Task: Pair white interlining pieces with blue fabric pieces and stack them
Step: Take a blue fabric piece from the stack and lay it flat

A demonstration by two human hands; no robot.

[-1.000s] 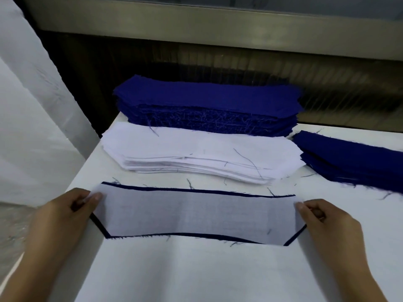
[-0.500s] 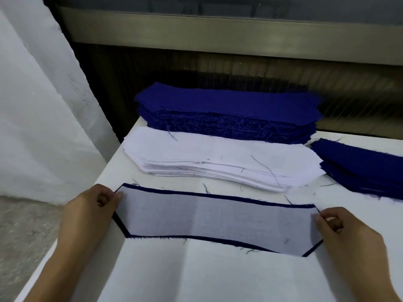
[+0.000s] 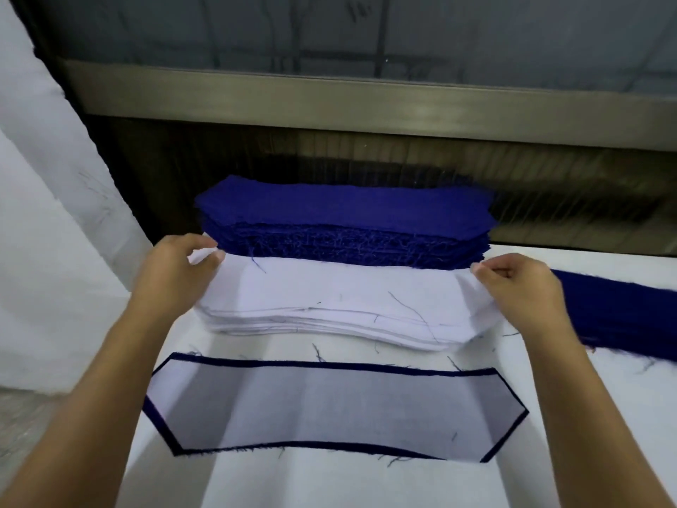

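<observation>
Both hands are out over the white interlining stack (image 3: 329, 320); the left hand (image 3: 176, 273) pinches the left tip of the top white interlining piece (image 3: 348, 284) between thumb and fingers, and the right hand (image 3: 520, 287) pinches its right tip the same way, so both ends curl up off the pile while the middle lies flat on the sheets below; the stack sits mid-table, its far edge touching the foot of the blue fabric stack (image 3: 344, 210), which stands taller behind it with frayed threads along its front; a second blue pile (image 3: 622, 313) lies lower to the right, just beyond the right wrist. Nearer the person, apart from the white stack, a paired piece (image 3: 329, 408) lies flat on the white table (image 3: 366, 482): pale interlining on top, a thin blue rim showing round it; loose dark threads are scattered about; a metal rail (image 3: 366, 104) runs across behind the table.
</observation>
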